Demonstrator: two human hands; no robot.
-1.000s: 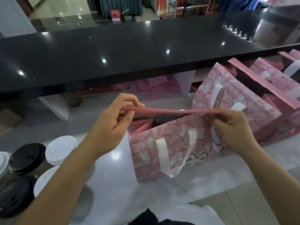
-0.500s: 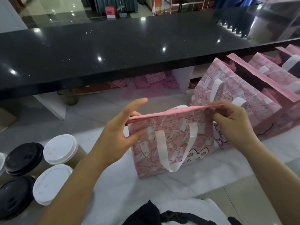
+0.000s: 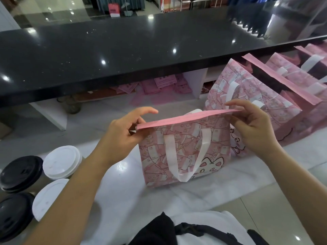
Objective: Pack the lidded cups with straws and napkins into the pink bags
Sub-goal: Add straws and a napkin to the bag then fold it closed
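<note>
Both hands meet at the top of one pink bag [image 3: 184,149] standing upright on the white tabletop [image 3: 123,195]. At the bag's left corner the left hand [image 3: 123,133] pinches the plain pink rim strip [image 3: 185,117] between thumb and curled fingers, its index finger stretched out above the strip. At the right corner the right hand [image 3: 254,128] pinches the same strip, index finger likewise raised. The strip is pressed flat, so the bag's mouth is closed and its contents cannot be seen. A white handle [image 3: 178,167] hangs in a loop down the near face, above a printed cartoon animal.

Just behind and to the right, a second pink bag [image 3: 247,89] leans with its mouth gaping dark; what lies inside cannot be made out. More pink bags [image 3: 300,68] crowd beyond it toward the right edge.

At the left edge stand four lidded cups close together: two with white lids [image 3: 61,161] [image 3: 47,198] and two with black lids [image 3: 21,172] [image 3: 12,216]. Between the cups and the held bag the tabletop lies bare.

A black counter [image 3: 141,55] overhangs the far side, with pink paper sheets [image 3: 159,84] lying on the shelf beneath it. Near the bottom, white clothing [image 3: 212,220] with a black strap [image 3: 203,230] sits at the tabletop's near edge.
</note>
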